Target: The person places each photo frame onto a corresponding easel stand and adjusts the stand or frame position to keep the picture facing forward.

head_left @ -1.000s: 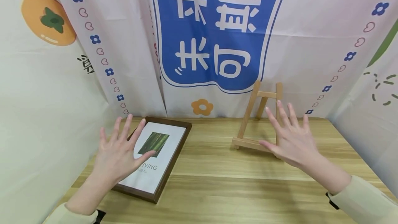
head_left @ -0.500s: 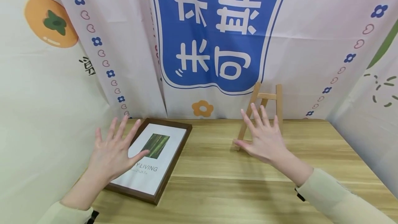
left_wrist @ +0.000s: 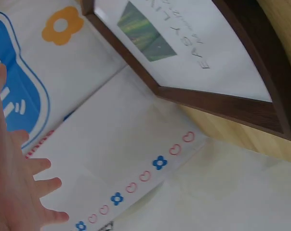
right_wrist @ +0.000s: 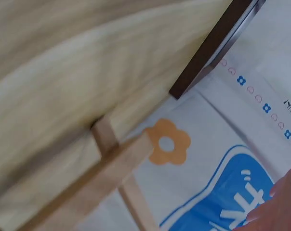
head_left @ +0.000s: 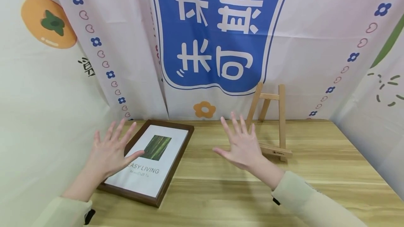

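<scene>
Over the left edge of a dark brown picture frame (head_left: pixel 175 164) my left hand (head_left: pixel 110 155) hovers with its fingers spread, holding nothing. The picture frame lies flat, its white sheet showing a green picture and the words "EASY LIVING". My right hand (head_left: pixel 241 146), fingers also spread and bare, is above the table between the picture frame and a small wooden easel (head_left: pixel 282 122). It covers the easel's lower left part in the head view. In the left wrist view the left hand (left_wrist: pixel 20 187) shows at the lower left, apart from the picture frame (left_wrist: pixel 222 103).
The wooden table (head_left: pixel 214 192) ends at a printed cloth backdrop (head_left: pixel 139 62) with a blue panel (head_left: pixel 214 45). White cloth walls (head_left: pixel 47 115) close off the left and right sides. The easel stands upright near the back, right of the middle.
My right hand has swept left from in front of the easel, uncovering its right leg and ledge. My left hand has shifted slightly left. The picture frame and easel have stayed put.
</scene>
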Motion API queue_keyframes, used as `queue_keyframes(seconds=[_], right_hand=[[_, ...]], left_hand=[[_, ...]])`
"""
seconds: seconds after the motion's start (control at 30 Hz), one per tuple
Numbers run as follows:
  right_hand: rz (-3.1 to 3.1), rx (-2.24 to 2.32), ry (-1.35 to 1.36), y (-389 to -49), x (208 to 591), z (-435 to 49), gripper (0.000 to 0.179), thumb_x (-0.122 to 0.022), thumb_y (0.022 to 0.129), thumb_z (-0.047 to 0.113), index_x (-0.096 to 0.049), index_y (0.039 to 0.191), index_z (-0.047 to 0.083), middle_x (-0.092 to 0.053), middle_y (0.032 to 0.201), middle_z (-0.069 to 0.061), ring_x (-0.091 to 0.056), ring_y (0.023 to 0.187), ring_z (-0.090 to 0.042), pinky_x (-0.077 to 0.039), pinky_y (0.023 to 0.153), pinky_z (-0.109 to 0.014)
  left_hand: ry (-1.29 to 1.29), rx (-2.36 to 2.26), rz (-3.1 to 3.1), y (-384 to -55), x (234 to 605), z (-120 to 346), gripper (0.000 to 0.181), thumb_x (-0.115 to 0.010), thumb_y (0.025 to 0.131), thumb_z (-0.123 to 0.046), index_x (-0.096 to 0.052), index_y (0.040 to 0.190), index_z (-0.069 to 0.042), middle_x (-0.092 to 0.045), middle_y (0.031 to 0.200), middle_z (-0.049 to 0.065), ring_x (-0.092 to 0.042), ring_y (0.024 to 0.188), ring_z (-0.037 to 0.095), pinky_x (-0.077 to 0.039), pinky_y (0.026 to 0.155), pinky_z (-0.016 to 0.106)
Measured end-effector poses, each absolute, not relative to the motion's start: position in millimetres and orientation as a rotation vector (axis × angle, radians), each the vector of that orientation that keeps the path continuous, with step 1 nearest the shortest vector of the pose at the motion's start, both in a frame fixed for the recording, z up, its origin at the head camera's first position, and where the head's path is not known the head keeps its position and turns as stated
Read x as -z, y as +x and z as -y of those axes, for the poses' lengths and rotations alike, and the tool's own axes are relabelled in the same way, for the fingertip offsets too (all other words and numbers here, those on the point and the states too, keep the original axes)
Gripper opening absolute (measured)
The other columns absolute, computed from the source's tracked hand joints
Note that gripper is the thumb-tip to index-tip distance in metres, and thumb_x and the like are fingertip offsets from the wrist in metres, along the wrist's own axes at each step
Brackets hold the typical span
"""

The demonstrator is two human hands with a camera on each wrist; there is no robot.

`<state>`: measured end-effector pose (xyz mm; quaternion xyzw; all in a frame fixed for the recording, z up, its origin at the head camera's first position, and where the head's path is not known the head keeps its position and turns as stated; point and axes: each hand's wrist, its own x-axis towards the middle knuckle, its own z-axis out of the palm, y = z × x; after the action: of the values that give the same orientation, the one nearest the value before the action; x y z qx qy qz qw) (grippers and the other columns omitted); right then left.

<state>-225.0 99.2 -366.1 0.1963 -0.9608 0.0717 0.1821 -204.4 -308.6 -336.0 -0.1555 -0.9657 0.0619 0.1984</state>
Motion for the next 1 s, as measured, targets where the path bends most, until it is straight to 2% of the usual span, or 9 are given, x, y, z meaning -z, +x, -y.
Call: queue_keyframes(seconds=[0.17, 0.37, 0.53, 0.67, 0.8, 1.0], right_hand=[[2.743, -0.220, 0.551, -226.9, 378.5, -78.5, 0.096, -0.035, 0.085, 0.080, -0.006, 0.158, 0.024, 0.004, 0.161, -0.011, 0.000, 0.145, -0.039, -0.011, 0.108, -0.069], [2.800, -0.266, 0.581, -228.7, 395.4, -52.9, 0.098, -0.042, 0.085, 0.078, -0.007, 0.158, 0.023, 0.005, 0.160, -0.010, 0.000, 0.145, -0.038, -0.014, 0.106, -0.070], [2.827, -0.263, 0.571, -229.2, 407.3, -34.3, 0.099, -0.036, 0.085, 0.080, -0.002, 0.157, 0.023, 0.004, 0.160, -0.010, -0.005, 0.144, -0.039, -0.017, 0.106, -0.069], [2.856, -0.259, 0.576, -228.9, 414.5, -21.5, 0.100, -0.030, 0.084, 0.083, 0.003, 0.157, 0.023, 0.004, 0.160, -0.010, -0.008, 0.144, -0.039, -0.019, 0.107, -0.067], [2.881, -0.303, 0.607, -227.7, 419.9, -10.8, 0.102, -0.025, 0.083, 0.084, 0.006, 0.156, 0.021, 0.003, 0.160, -0.011, -0.011, 0.144, -0.038, -0.022, 0.107, -0.065], [2.909, -0.405, 0.667, -225.1, 427.2, 6.3, 0.102, -0.022, 0.084, 0.084, 0.006, 0.156, 0.018, -0.002, 0.161, -0.012, -0.013, 0.144, -0.037, -0.026, 0.106, -0.064]], left_hand=[[-0.443, -0.158, 2.718, -215.3, 345.0, 322.0, 0.094, -0.051, 0.087, -0.068, -0.009, 0.158, -0.023, -0.017, 0.157, 0.022, -0.020, 0.138, 0.050, -0.006, 0.101, 0.078], [-0.443, -0.146, 2.758, -220.4, 357.8, 333.3, 0.094, -0.050, 0.088, -0.068, -0.008, 0.158, -0.020, -0.014, 0.158, 0.023, -0.020, 0.137, 0.051, -0.005, 0.101, 0.078], [-0.445, -0.141, 2.793, -224.4, 367.2, 339.1, 0.094, -0.049, 0.089, -0.068, -0.004, 0.158, -0.021, -0.014, 0.157, 0.025, -0.021, 0.136, 0.053, -0.005, 0.100, 0.078], [-0.468, -0.118, 2.832, -226.8, 372.5, 344.5, 0.095, -0.051, 0.089, -0.066, -0.006, 0.158, -0.020, -0.022, 0.153, 0.029, -0.026, 0.134, 0.053, -0.013, 0.098, 0.079], [-0.500, -0.018, 2.886, -229.8, 381.1, 353.6, 0.092, -0.055, 0.089, -0.062, -0.013, 0.157, -0.015, -0.029, 0.149, 0.031, -0.028, 0.134, 0.052, -0.020, 0.097, 0.078], [-0.535, 0.135, 2.888, -239.4, 402.4, 371.9, 0.091, -0.061, 0.089, -0.057, -0.020, 0.155, -0.012, -0.036, 0.144, 0.032, -0.037, 0.127, 0.054, -0.033, 0.098, 0.068]])
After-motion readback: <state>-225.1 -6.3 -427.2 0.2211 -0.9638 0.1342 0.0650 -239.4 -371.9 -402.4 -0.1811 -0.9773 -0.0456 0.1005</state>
